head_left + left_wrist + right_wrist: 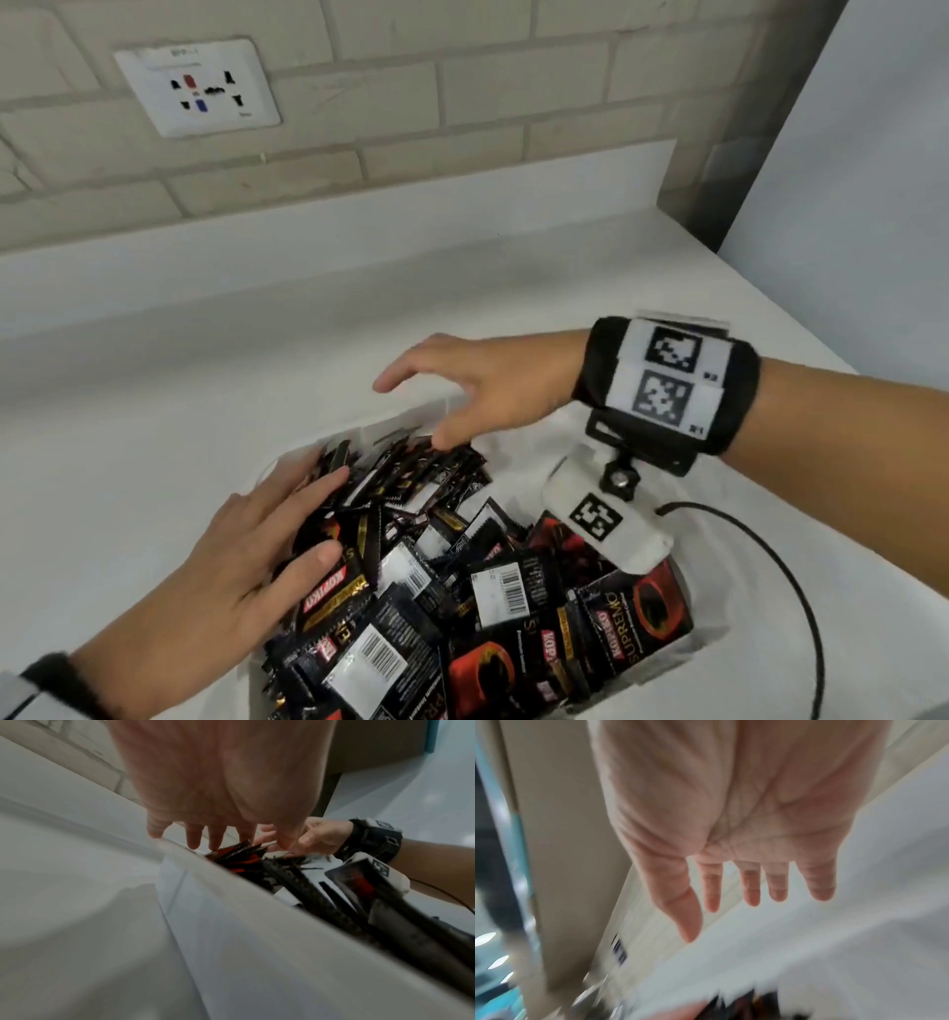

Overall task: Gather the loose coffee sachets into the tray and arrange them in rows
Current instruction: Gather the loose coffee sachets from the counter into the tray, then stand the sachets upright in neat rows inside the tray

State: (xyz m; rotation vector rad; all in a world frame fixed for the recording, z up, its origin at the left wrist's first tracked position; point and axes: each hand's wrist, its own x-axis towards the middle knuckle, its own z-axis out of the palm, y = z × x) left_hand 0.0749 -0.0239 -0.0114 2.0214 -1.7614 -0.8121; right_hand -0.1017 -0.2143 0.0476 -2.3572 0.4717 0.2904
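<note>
Right wrist: black band (667,383) bearing two white square-code tags; black bracket with screw carrying white camera (608,519), coded, black cable (785,570) attached. Left wrist: dark band (61,678), grey sleeve edge.

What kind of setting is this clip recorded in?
Probably a pantry or kitchenette counter: a white countertop against a pale brick-tiled wall with a multi-socket power outlet, and a white tray piled with instant coffee sachets.

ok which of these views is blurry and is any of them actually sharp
Head view: sharpest, print on the sachets readable. Left wrist view: soft, dim, the tray wall smeared. Right wrist view: heavy motion blur, though the right hand shows spread, straight fingers.
</note>
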